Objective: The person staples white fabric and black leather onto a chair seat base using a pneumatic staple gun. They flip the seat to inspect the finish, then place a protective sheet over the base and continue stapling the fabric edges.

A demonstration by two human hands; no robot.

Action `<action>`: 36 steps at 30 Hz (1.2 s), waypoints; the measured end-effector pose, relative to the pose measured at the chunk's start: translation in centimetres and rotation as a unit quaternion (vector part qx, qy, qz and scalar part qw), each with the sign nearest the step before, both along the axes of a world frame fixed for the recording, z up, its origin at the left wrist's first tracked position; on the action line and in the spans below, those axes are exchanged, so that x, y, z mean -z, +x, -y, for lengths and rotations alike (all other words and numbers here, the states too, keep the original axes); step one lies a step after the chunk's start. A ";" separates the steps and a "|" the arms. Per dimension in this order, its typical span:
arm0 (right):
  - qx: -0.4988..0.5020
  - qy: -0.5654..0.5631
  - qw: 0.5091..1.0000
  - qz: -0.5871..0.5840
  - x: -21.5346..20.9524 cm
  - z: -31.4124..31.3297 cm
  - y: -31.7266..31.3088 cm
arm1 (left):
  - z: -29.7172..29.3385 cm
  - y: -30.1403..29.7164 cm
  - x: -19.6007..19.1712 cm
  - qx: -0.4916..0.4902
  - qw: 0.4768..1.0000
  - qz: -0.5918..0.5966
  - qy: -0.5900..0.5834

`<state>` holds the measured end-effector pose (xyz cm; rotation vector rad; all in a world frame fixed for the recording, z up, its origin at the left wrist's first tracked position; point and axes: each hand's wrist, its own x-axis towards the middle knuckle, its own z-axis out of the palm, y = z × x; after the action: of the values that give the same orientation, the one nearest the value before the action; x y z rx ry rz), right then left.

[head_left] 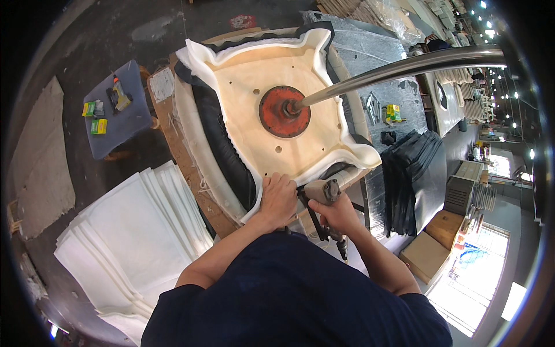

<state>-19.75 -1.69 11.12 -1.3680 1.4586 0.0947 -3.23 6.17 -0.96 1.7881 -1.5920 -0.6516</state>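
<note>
While left fingers [279, 181] touch padding [362, 153], their grip unclear, right fingers [317, 206] clasp the stapler [321, 191]. Stapling seems underway; next needs tautness.

The right hand [340, 214] hides part of the handheld tool [321, 191], and the lower edge crops the dark shirt [295, 295].
</note>
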 end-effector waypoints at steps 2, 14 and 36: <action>-0.004 0.004 1.000 -0.011 0.3 0.0 -0.2 | 0.0 -0.1 -0.1 -0.002 1.000 -0.009 0.005; -0.020 0.001 1.000 0.006 0.2 0.9 1.9 | 0.2 -0.5 0.1 -0.023 0.999 -0.012 0.021; 0.157 -0.138 0.961 0.180 -4.0 0.0 -8.9 | 5.6 -4.0 0.5 0.055 0.994 0.021 -0.090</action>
<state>-28.62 -1.73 15.15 -1.2712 1.3891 -0.5540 -7.19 0.57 -1.42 1.6008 -1.7302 -0.5052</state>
